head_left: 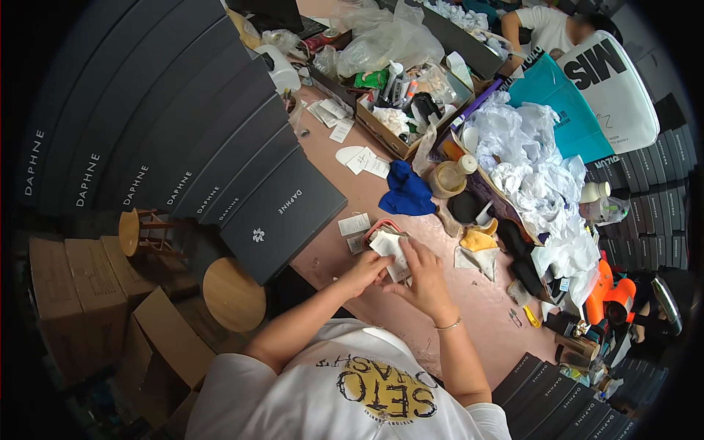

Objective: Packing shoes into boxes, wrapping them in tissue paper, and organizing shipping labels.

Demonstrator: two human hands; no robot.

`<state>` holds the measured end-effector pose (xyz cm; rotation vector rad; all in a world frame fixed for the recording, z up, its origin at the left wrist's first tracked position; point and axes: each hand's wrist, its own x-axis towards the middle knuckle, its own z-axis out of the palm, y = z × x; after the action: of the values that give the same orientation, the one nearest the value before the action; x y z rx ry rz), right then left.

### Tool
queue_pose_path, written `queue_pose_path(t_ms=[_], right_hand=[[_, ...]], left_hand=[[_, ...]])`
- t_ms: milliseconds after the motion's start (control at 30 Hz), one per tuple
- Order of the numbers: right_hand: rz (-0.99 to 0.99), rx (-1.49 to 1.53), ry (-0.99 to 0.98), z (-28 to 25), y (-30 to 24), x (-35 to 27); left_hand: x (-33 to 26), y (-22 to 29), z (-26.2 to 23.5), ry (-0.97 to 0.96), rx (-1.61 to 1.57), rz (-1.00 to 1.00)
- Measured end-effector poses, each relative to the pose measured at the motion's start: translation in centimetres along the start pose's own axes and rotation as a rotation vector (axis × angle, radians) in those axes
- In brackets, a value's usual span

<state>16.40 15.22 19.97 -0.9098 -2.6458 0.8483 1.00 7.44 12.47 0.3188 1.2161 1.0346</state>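
Note:
White paper labels (pixel 397 268), one against another, are held over the front part of the pink table (pixel 330 253). The fingers of my left hand (pixel 364 273) are closed on their left edge. My right hand (pixel 425 284) lies against the other side, long fingers over the paper and thumb below. Just behind the labels is a pinkish-red looped edge (pixel 385 224) of something mostly hidden. Two loose printed labels (pixel 355 224) lie on the table to the left of my hands. Further back, a crumpled blue cloth (pixel 407 189) sits beside a jar (pixel 446 180).
Stacked dark boxes (pixel 286 209) line the left, with a round wooden stool (pixel 235 293) and open carton (pixel 172 330) below. Crumpled white paper (pixel 532 161) fills the right. A cluttered cardboard box (pixel 385 136) stands at the back. Yellow sponges (pixel 478 238) lie nearer. Another person (pixel 546 26) sits across.

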Motion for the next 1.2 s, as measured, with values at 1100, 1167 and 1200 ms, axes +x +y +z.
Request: queue_pose_path(t_ms=[1100, 1167, 1200], right_hand=[[0.08, -0.08, 0.275, 4.6, 2.3, 0.7], [0.081, -0.082, 0.236, 4.2, 2.4, 0.8], [0.054, -0.114, 0.191, 4.2, 2.6, 0.7]], left_hand=[[0.0, -3.4, -2.5, 0.017, 0.02, -0.1], [-0.6, -3.5, -2.7, 0.069, 0.024, -0.053], [-0.9, -3.4, -2.8, 0.098, 0.027, -0.029]])
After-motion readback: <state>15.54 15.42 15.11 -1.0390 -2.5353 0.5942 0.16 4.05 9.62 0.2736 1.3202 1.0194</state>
